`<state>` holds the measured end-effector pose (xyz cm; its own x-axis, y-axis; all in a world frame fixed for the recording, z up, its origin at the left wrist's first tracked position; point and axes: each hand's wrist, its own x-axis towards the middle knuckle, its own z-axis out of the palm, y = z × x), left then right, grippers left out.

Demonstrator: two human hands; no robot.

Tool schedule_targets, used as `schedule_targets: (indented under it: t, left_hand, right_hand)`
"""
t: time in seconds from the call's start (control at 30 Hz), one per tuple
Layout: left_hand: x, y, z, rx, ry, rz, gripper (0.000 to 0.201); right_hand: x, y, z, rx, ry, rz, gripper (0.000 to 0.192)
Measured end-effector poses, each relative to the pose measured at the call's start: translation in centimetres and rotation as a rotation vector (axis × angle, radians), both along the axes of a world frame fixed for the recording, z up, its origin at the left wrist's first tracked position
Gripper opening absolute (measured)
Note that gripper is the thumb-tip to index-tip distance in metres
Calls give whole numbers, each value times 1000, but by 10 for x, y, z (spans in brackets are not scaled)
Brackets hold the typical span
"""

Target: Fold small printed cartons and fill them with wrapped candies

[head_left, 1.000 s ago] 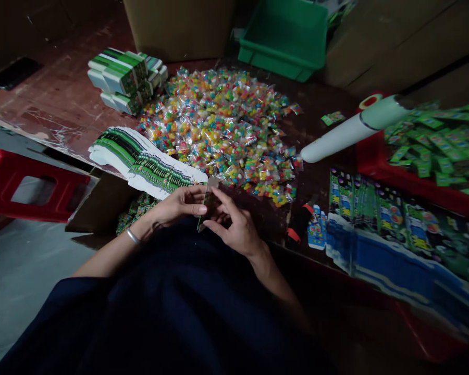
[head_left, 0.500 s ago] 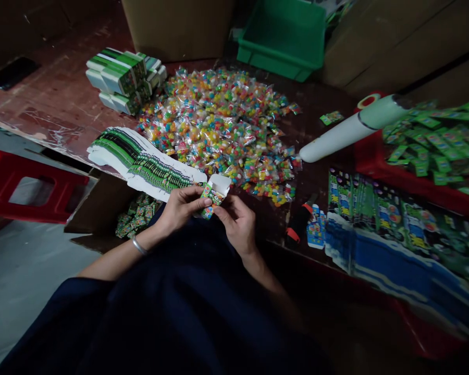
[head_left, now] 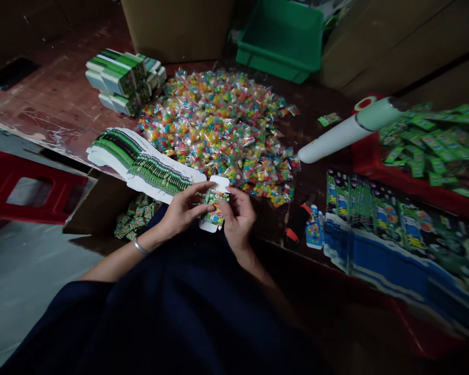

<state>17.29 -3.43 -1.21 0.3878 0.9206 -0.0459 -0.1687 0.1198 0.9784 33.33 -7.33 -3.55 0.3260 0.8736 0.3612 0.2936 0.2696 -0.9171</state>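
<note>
Two hands grip one small green printed cardboard box at the table's near edge. The left hand pinches its left side; the right hand curls fingers around its right side.

Dim overall, light strongest far left and centre. Heap of clear-wrapped multicoloured candy packets best lit, sharp. Near right falls into deep shadow, soft detail. Wide-angle bending at edges. Faint glare on reddish-brown tabletop.

A worn reddish table carries candy packets, flat cartons, and seemingly folded boxes.
</note>
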Motion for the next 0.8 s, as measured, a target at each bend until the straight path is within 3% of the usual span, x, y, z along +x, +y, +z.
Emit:
schedule_targets:
  t: [0.1,0.2,0.33,0.43,0.57,0.8]
  left_hand:
    - [-5,4,3,-51,-49,-140,39]
    - [-7,3,7,-43,-37,-190,28]
    - [-5,1,6,-21,-55,-90,31]
    - [-3,0,7,-52,-76,-25,40]
    - [-3,-2,11,-86,-83,16,45]
    - [-8,-3,13,-10,19,-12,38]
  right_hand:
    - [5,1,0,40,-46,11,11]
    - [9,3,2,77,-128,24,18]
    - [7,5,6,77,-71,38,10]
    - [7,6,8,79,13,41,20]
    - [13,8,15,107,-119,191,16]
    - [19,12,32,-224,161,269,21]
